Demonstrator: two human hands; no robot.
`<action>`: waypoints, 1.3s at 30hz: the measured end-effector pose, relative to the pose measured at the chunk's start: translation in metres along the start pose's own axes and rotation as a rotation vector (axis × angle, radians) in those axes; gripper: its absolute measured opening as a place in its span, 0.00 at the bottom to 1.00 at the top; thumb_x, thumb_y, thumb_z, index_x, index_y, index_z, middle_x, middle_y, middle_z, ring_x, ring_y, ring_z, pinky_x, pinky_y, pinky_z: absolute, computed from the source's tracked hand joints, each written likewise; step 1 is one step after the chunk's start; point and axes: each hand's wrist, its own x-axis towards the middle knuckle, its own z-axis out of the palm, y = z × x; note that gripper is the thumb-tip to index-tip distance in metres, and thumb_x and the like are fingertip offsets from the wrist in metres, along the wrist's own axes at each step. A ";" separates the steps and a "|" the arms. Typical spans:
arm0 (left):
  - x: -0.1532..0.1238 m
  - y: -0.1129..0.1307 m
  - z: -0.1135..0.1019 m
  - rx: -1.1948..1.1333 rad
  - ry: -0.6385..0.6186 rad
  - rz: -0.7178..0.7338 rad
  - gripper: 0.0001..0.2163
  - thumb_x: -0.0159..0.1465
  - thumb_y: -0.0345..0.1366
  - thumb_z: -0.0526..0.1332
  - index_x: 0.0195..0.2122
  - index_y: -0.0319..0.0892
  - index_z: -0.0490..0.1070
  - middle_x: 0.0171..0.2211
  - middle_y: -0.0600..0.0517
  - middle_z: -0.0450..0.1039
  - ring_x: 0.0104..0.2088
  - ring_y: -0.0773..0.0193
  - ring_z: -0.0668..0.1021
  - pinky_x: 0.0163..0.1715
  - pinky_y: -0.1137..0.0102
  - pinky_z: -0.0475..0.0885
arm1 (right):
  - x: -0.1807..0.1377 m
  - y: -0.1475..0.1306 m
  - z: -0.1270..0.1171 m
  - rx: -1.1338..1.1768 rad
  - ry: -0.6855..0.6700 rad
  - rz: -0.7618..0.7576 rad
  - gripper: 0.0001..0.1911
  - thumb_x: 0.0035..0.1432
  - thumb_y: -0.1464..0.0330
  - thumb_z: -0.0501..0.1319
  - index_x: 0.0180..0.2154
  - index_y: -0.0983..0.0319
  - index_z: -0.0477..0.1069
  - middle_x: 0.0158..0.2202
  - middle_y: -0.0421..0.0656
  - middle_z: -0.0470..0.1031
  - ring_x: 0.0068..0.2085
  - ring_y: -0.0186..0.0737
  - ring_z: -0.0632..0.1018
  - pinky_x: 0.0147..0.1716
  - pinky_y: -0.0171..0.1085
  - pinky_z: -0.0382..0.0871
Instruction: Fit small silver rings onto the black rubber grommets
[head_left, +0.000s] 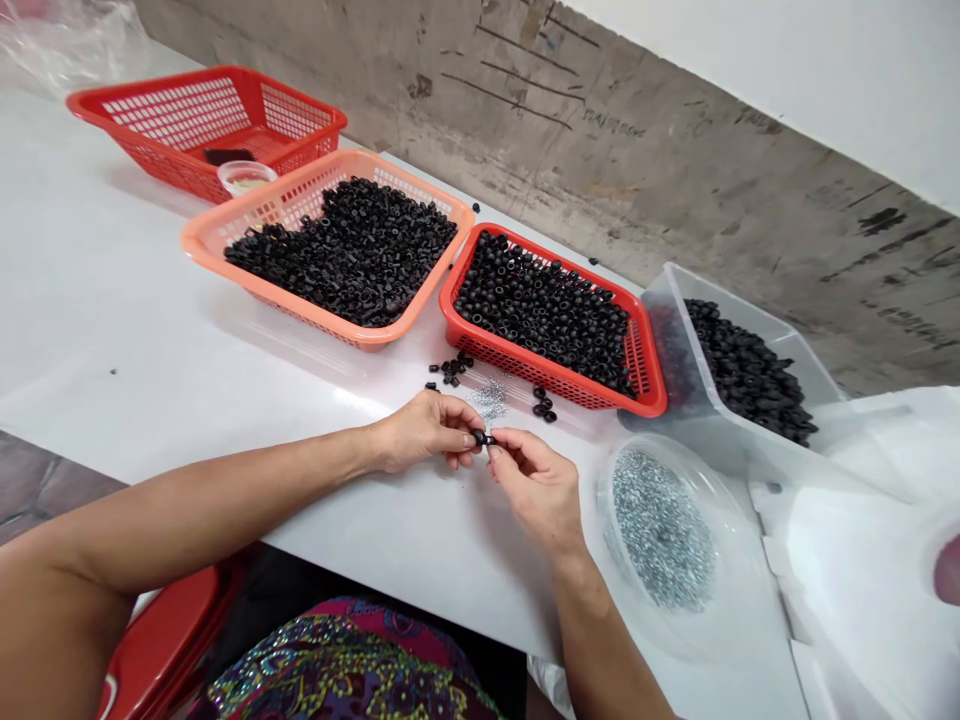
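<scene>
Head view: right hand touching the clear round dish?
Apart. The head view shows a strip of white table between the right hand and the rim of the clear round dish.

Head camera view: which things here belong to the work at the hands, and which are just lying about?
Part of the work: left hand, right hand, black piece held between them, silver bits in the clear dish.
Lying about: far red basket, small plastic tub.

A small piecework workshop; a white worktable (127,300) runs along a scuffed concrete wall (600,170) at upper right; plastic baskets (459,262) of small black parts (345,250) line it; a clear bowl (601,510) of tiny metal pieces (664,530) sits lower right.
</scene>
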 end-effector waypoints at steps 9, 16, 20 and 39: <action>-0.001 -0.003 0.005 0.119 0.063 0.045 0.08 0.54 0.26 0.61 0.36 0.33 0.73 0.21 0.56 0.70 0.22 0.72 0.72 0.23 0.75 0.68 | -0.002 0.002 0.003 -0.213 0.028 -0.282 0.10 0.58 0.74 0.57 0.40 0.61 0.76 0.35 0.44 0.78 0.34 0.36 0.78 0.36 0.36 0.73; -0.001 -0.004 0.008 0.204 0.093 0.068 0.08 0.55 0.27 0.59 0.37 0.35 0.71 0.21 0.58 0.67 0.22 0.73 0.70 0.25 0.74 0.67 | -0.002 0.004 0.002 -0.113 0.008 0.032 0.04 0.56 0.70 0.59 0.33 0.61 0.72 0.25 0.38 0.72 0.24 0.33 0.72 0.24 0.32 0.67; -0.002 -0.006 0.008 0.344 0.116 0.149 0.06 0.55 0.26 0.58 0.34 0.36 0.70 0.23 0.57 0.67 0.24 0.72 0.70 0.26 0.74 0.66 | -0.001 0.003 0.004 -0.144 0.008 0.004 0.03 0.54 0.71 0.58 0.29 0.61 0.71 0.23 0.37 0.69 0.23 0.31 0.68 0.23 0.32 0.64; -0.009 -0.003 0.012 0.720 0.153 0.204 0.09 0.56 0.25 0.55 0.31 0.36 0.75 0.26 0.52 0.74 0.29 0.68 0.73 0.31 0.72 0.67 | 0.004 0.006 0.008 -0.090 -0.025 0.008 0.06 0.48 0.73 0.57 0.26 0.62 0.73 0.23 0.39 0.71 0.25 0.33 0.69 0.26 0.33 0.64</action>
